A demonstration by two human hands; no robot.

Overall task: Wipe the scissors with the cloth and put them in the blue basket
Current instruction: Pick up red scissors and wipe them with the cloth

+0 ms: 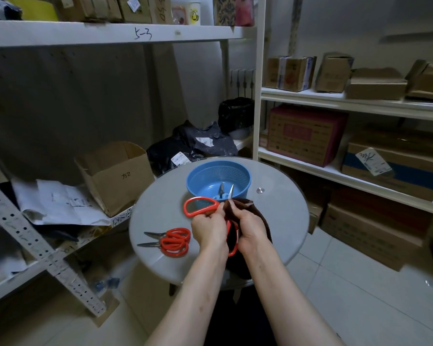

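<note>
My left hand (208, 228) grips a pair of red-handled scissors (198, 207) by the handles, above the round table. My right hand (251, 227) holds a dark brown cloth (259, 216) wrapped around the blades, and only the blade tip (231, 191) sticks out. The blue basket (200, 181) stands just behind my hands, with one pair of scissors (221, 192) lying inside it. Two more red-handled scissors (171, 242) lie stacked on the table to the left of my left hand.
The round grey table (285, 221) stands between white shelves. An open cardboard box (115, 176) and papers sit on the left shelf. Black bags (198, 143) lie behind the table. Several boxes fill the right shelves (360, 156).
</note>
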